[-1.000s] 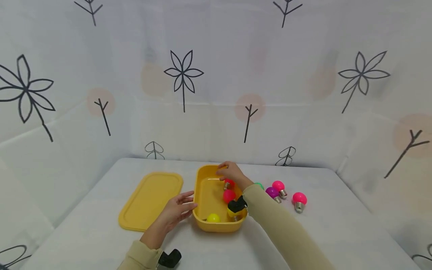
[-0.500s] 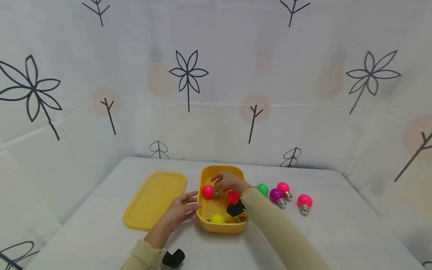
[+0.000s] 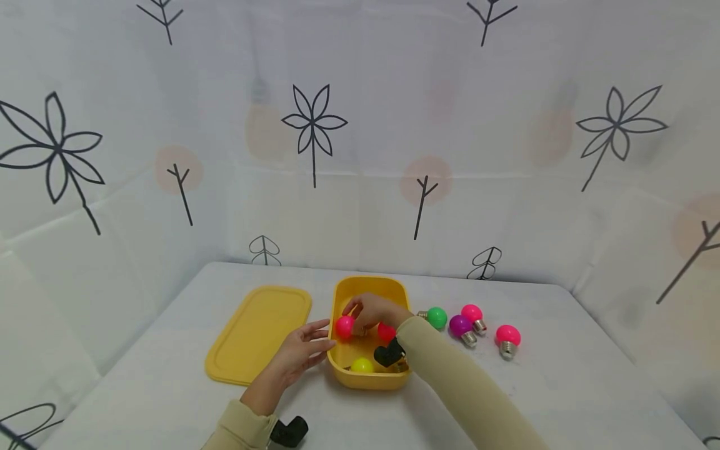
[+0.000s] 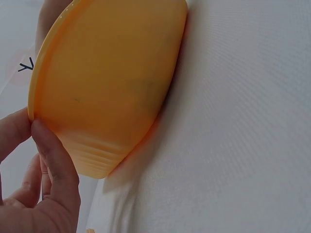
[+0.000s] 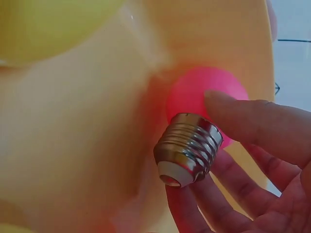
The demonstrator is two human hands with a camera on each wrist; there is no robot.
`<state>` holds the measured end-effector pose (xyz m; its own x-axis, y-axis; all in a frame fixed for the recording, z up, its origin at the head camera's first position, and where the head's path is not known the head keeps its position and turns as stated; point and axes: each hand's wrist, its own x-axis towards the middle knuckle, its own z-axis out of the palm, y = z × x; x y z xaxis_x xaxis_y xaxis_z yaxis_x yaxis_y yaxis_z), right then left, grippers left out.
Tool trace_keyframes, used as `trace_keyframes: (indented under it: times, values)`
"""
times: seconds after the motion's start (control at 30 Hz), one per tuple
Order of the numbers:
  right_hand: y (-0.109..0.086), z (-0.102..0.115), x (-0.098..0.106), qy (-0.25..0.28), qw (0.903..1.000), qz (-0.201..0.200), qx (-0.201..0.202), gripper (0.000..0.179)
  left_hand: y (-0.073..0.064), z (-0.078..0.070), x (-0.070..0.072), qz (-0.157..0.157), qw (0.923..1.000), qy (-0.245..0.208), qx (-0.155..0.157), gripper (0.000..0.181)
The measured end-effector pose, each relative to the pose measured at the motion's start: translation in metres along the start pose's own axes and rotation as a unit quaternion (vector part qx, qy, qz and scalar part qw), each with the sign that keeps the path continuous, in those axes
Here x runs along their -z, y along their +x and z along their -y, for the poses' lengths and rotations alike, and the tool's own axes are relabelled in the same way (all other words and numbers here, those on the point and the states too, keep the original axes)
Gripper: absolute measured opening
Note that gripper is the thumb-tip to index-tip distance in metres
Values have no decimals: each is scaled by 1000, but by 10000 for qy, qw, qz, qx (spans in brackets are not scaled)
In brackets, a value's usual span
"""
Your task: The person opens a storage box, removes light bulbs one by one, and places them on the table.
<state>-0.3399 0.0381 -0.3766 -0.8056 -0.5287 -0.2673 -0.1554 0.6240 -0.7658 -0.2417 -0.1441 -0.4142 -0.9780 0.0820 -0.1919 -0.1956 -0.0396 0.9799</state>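
Observation:
My right hand [image 3: 375, 312] reaches down into a yellow plastic bin [image 3: 368, 380] and holds a pink light bulb [image 3: 344, 327] near the bin's left wall. In the right wrist view, the thumb lies on the pink globe [image 5: 194, 90] and the fingers curl below it, beside the silver screw base [image 5: 187, 145]. My left hand [image 3: 306, 347] pinches the bin's left rim between thumb and finger, as the left wrist view shows. Inside the bin also lie a red-pink bulb [image 3: 385, 332], partly behind the right wrist, and a yellow bulb [image 3: 362, 365] at the near end.
Right of the bin lie a green bulb [image 3: 436, 317], a purple bulb [image 3: 460, 325] and two pink bulbs, one of them [image 3: 508, 335] farthest right. A flat yellow lid [image 3: 259, 334] lies to the left. A patterned cloth [image 3: 360, 156] hangs behind the white table.
My right hand has moved from the bin's far right side toward its left wall, then down onto the pink bulb lying there. The left hand stays at the rim. The head view shifted slightly.

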Motion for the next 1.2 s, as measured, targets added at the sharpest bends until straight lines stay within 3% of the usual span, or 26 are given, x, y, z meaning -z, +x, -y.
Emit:
trace_keyframes:
  times: [0.6,0.87,1.2]
  values:
    - [-32,18,1,254,9992,72,285,29,-4,0,1,5,10000,41,-14,64]
    - [-52,11,5,307,9975,-245,594,32,-2,0,-3,-37,10000,62,15,61]
    - [-81,0,17,421,9935,-913,525,41,1,3,-3,-69,9999,75,-45,56]
